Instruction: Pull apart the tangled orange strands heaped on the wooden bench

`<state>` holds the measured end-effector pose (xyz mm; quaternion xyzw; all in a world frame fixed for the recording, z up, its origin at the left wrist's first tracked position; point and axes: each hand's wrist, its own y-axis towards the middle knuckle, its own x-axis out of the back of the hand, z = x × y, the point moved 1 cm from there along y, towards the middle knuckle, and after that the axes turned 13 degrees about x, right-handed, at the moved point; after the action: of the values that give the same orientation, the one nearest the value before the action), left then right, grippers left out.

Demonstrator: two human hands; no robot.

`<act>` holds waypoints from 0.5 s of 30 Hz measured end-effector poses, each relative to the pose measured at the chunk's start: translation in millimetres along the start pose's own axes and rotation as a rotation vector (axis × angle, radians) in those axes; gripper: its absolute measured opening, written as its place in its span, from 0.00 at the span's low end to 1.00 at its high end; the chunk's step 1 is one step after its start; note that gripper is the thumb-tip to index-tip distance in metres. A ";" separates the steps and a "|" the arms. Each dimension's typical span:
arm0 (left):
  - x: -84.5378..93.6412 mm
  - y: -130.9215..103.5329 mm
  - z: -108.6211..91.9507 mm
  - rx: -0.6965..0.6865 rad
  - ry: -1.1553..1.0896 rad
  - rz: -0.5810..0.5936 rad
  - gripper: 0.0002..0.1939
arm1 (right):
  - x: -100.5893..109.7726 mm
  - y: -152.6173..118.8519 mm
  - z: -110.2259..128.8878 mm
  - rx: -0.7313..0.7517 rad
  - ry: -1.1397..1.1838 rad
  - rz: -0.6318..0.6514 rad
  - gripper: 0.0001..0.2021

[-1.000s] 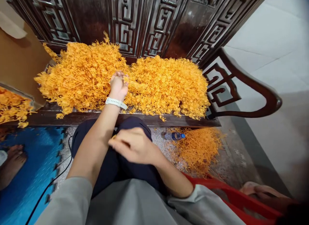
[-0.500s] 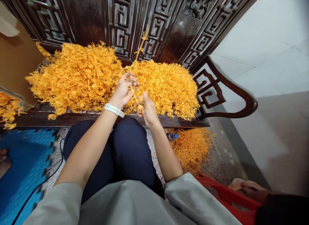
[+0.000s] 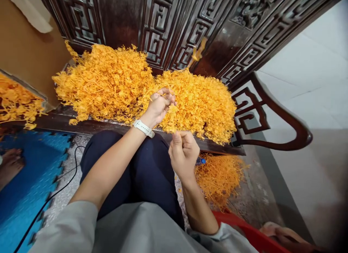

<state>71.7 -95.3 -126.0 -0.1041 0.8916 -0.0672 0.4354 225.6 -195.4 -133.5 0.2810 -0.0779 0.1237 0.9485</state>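
Observation:
My left hand (image 3: 161, 104), with a white watch band (image 3: 144, 128) at its wrist, is closed on a yellow-orange stem (image 3: 196, 54) whose far end rises above the heap and is blurred. My right hand (image 3: 184, 151) is lower and nearer to me, thumb and forefinger pinched on a small yellow piece (image 3: 172, 128). The two hands are apart. Behind them, two heaps of yellow-orange strands lie on a dark wooden bench (image 3: 89, 128): the left heap (image 3: 103, 82) and the right heap (image 3: 209, 104).
A cardboard box (image 3: 29, 46) stands at the left, with more strands (image 3: 19, 104) beside it. The carved armrest (image 3: 293, 137) curves out at the right. On the floor are a strand pile (image 3: 220, 180), a blue-capped bottle (image 3: 201, 161), a red container (image 3: 239, 227), a cable and a person's foot.
My right hand has drawn down towards me, away from my left hand, and its fingers have closed. The view has shifted, and the stem's top now leans further right.

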 end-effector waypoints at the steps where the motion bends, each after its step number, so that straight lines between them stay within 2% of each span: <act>1: 1.7 2.6 0.5 0.006 -0.008 -0.009 0.17 | -0.1 -4.1 1.4 0.001 0.001 -0.014 0.12; 3: 10.0 12.1 -3.9 -0.002 -0.064 -0.071 0.16 | -2.1 -15.3 10.0 0.075 -0.063 -0.019 0.10; 4: 16.3 18.3 -9.1 -0.010 -0.107 -0.127 0.16 | -3.9 -22.0 17.1 0.150 -0.110 0.017 0.10; 6: 31.4 30.2 -24.0 -0.039 -0.194 -0.294 0.15 | -7.6 -33.3 33.0 0.339 -0.135 0.177 0.10; 8: 43.7 36.6 -40.6 -0.093 -0.178 -0.428 0.16 | -7.8 -33.0 41.3 0.437 -0.063 0.387 0.09; 9: 46.9 36.8 -47.5 -0.121 -0.129 -0.440 0.15 | -5.1 -25.5 39.5 0.425 -0.025 0.425 0.08; 10: 48.0 35.0 -52.6 -0.145 -0.070 -0.429 0.14 | 0.0 -12.6 33.3 0.376 -0.017 0.392 0.09; 11: 47.3 31.7 -55.5 -0.164 -0.009 -0.401 0.12 | 7.0 4.6 22.9 0.300 -0.046 0.324 0.11; 12: 45.2 27.3 -56.3 -0.175 0.046 -0.368 0.10 | 16.1 24.5 9.9 0.223 -0.096 0.178 0.16; 13: 42.4 22.6 -55.2 -0.183 0.091 -0.343 0.09 | 25.1 45.1 -4.5 0.150 -0.166 0.101 0.21; 15: 36.3 14.5 -48.5 -0.187 0.164 -0.310 0.08 | 39.1 81.1 -30.5 0.075 -0.358 0.165 0.34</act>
<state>9.7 -88.7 -127.1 -0.2744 0.8997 -0.0584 0.3344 242.9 -105.2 -108.6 0.3262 -0.2633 0.1518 0.8951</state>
